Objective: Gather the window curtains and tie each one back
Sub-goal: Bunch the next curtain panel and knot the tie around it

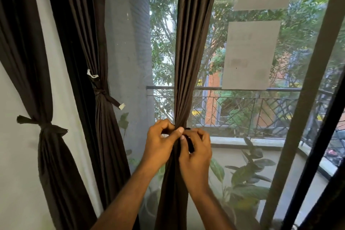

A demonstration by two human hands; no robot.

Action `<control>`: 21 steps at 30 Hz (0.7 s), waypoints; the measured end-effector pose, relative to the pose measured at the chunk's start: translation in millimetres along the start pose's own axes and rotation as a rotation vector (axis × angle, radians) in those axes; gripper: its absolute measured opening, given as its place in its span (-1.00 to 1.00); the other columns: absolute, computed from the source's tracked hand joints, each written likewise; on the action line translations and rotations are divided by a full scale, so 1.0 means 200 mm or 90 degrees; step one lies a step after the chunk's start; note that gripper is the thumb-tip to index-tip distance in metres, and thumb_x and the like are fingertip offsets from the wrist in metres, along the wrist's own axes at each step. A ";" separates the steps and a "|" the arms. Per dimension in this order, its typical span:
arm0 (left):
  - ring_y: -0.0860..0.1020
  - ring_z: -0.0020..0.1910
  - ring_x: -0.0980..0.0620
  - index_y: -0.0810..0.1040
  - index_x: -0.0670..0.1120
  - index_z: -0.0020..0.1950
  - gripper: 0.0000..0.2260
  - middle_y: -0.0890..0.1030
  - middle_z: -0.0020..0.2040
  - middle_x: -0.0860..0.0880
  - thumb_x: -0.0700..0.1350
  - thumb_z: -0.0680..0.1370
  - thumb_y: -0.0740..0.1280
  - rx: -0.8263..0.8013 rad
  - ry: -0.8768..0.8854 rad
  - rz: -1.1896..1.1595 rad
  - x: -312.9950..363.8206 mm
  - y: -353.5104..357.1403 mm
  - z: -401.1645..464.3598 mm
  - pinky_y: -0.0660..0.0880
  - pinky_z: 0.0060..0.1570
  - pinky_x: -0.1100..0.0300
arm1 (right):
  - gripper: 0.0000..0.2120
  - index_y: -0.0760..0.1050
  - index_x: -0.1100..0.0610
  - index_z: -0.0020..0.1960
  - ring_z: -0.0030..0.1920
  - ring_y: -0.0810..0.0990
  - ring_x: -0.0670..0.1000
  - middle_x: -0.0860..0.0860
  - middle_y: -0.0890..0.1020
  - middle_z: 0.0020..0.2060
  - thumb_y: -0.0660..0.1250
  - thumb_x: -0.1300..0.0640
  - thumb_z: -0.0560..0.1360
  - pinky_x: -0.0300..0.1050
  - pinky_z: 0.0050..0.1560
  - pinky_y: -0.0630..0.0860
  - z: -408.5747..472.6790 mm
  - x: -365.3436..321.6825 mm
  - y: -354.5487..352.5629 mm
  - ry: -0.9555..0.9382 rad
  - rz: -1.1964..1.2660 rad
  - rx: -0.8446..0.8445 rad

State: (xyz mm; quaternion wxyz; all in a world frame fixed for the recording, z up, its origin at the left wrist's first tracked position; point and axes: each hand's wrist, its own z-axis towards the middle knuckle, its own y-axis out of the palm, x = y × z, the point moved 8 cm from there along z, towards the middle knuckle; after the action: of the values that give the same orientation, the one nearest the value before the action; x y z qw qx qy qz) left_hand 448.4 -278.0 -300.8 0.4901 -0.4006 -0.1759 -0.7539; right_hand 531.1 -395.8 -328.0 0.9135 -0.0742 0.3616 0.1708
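Both hands meet at the waist of the middle curtain [188,73], each with a closed grip on the dark tie-back strip [190,143] wrapped round the gathered cloth. On the left hand [160,142] the fingers are curled and the thumb lies across the bunched folds, pinching the strip against them. Just beside it and touching it, the right hand [197,152] has its fingers curled round a hanging end of the same strip. How far the knot is made cannot be told, since the fingers cover it.

This dark brown curtain hangs in front of the window glass [308,46], drawn into a narrow bundle where the hands hold it and widening below. To the left, a second curtain [104,117] is already cinched with a tie whose ends carry white tags. Farther left, against the pale wall [16,164], a third curtain [54,155] is knotted too. Two pale paper sheets [250,56] sit on the glass. Beyond it are a balcony railing [252,110] and leafy potted plants [248,175].
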 end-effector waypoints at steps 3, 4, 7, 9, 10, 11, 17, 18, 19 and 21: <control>0.56 -0.24 -0.01 0.57 -0.17 -0.24 -0.83 0.56 -0.31 -0.09 -0.27 0.54 0.45 -0.033 -0.032 -0.050 0.01 0.01 -0.02 0.55 -0.10 0.00 | -0.84 0.52 0.00 0.11 0.08 0.55 -0.08 -0.09 0.54 0.02 0.33 0.24 0.61 -0.16 0.06 0.51 -0.02 -0.01 0.03 0.016 0.041 -0.061; 0.58 -0.22 0.01 0.60 -0.13 -0.24 -0.83 0.58 -0.31 -0.05 -0.27 0.54 0.45 -0.039 -0.045 -0.064 0.01 0.01 -0.03 0.56 -0.09 0.00 | -0.83 0.48 -0.02 0.13 0.06 0.57 -0.07 -0.10 0.55 0.01 0.33 0.21 0.60 -0.14 0.03 0.52 -0.03 -0.02 0.05 0.021 0.052 -0.085; 0.60 -0.17 0.09 0.64 -0.08 -0.20 -0.84 0.62 -0.28 0.03 -0.30 0.54 0.44 -0.053 -0.058 -0.077 0.02 0.01 -0.04 0.54 -0.09 0.21 | -0.71 0.37 -0.02 0.11 -0.12 0.62 -0.06 -0.06 0.58 -0.12 0.43 0.16 0.51 -0.07 -0.18 0.55 -0.04 0.01 0.10 0.069 0.074 -0.131; 0.62 -0.11 0.11 0.67 -0.10 -0.12 -0.87 0.65 -0.22 0.03 -0.30 0.55 0.42 -0.070 -0.055 -0.069 0.02 0.01 -0.05 0.53 -0.03 0.27 | -0.72 0.34 0.03 0.02 -0.31 0.54 -0.07 -0.07 0.52 -0.28 0.45 0.21 0.52 -0.03 -0.34 0.47 -0.03 0.02 0.10 0.079 0.062 -0.118; 0.63 -0.07 0.10 0.68 -0.09 -0.08 -0.87 0.67 -0.18 0.02 -0.31 0.56 0.40 -0.076 -0.050 -0.066 0.03 0.00 -0.05 0.53 0.00 0.28 | -0.74 0.34 0.06 -0.02 -0.36 0.50 -0.05 -0.06 0.50 -0.32 0.44 0.21 0.54 -0.03 -0.36 0.43 -0.02 0.02 0.09 0.079 0.060 -0.102; 0.64 -0.04 0.10 0.69 -0.08 -0.05 -0.85 0.69 -0.14 0.02 -0.31 0.57 0.38 -0.077 -0.041 -0.065 0.04 -0.02 -0.05 0.54 0.02 0.29 | -0.77 0.36 0.09 -0.04 -0.37 0.47 -0.04 -0.03 0.49 -0.33 0.43 0.20 0.55 -0.05 -0.37 0.41 -0.01 0.03 0.08 0.080 0.062 -0.087; 0.42 0.34 0.21 0.47 0.25 0.30 -0.64 0.53 0.32 0.20 -0.18 0.64 0.32 -0.048 -0.082 0.104 -0.17 -0.18 -0.04 0.37 0.30 0.29 | -0.83 0.40 0.12 -0.02 -0.28 0.54 0.04 0.00 0.57 -0.24 0.39 0.29 0.57 -0.05 -0.32 0.48 0.00 0.10 0.08 0.114 0.075 -0.079; 0.37 0.41 0.22 0.40 0.27 0.37 -0.61 0.47 0.40 0.19 -0.16 0.66 0.30 -0.087 -0.102 0.103 -0.21 -0.18 -0.04 0.34 0.33 0.31 | -0.84 0.41 0.11 0.00 -0.24 0.59 0.00 -0.04 0.60 -0.20 0.38 0.30 0.58 -0.11 -0.29 0.53 0.00 0.10 0.10 0.117 0.101 -0.098; 0.36 0.44 0.24 0.37 0.24 0.42 -0.59 0.45 0.43 0.16 -0.16 0.67 0.28 -0.128 -0.107 0.087 -0.23 -0.16 -0.04 0.34 0.35 0.32 | -0.85 0.43 0.10 0.04 -0.18 0.63 -0.05 -0.09 0.64 -0.16 0.36 0.30 0.59 -0.14 -0.23 0.58 -0.01 0.09 0.11 0.122 0.129 -0.120; 0.45 0.39 0.23 0.41 0.09 0.44 -0.62 0.53 0.38 0.07 -0.24 0.67 0.25 -0.196 -0.089 0.038 -0.22 -0.13 -0.04 0.44 0.27 0.36 | -0.85 0.45 0.11 0.10 -0.09 0.67 -0.09 -0.14 0.67 -0.09 0.35 0.31 0.61 -0.14 -0.12 0.63 -0.02 0.09 0.13 0.131 0.161 -0.149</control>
State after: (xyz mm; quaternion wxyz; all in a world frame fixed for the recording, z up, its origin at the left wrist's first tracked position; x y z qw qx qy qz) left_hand 430.8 -246.2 -336.3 0.4320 -0.5274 -0.0802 -0.7272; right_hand 530.8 -367.7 -342.8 0.8282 -0.1507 0.4372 0.3165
